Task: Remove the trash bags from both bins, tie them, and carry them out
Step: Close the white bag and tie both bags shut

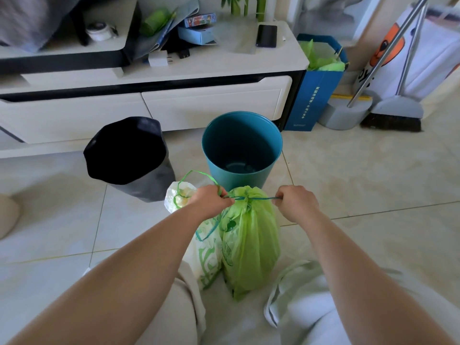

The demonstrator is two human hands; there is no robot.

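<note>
A full green trash bag [250,245] stands on the tiled floor in front of me, its neck gathered by a green drawstring [245,197]. My left hand [211,201] and my right hand [296,201] each grip one end of that drawstring, stretched taut to either side. A white trash bag with green print [207,255] leans against the green bag's left side, partly hidden by my left forearm. Behind them stand a teal bin [242,148] with no bag in it and a black bin [129,158] tilted to the left.
A low white TV cabinet [174,105] runs along the back. To its right stand a blue paper bag [316,95] stuffed with green bags, a dustpan [343,115] and a broom [395,115]. White cloth [303,305] lies near my right knee.
</note>
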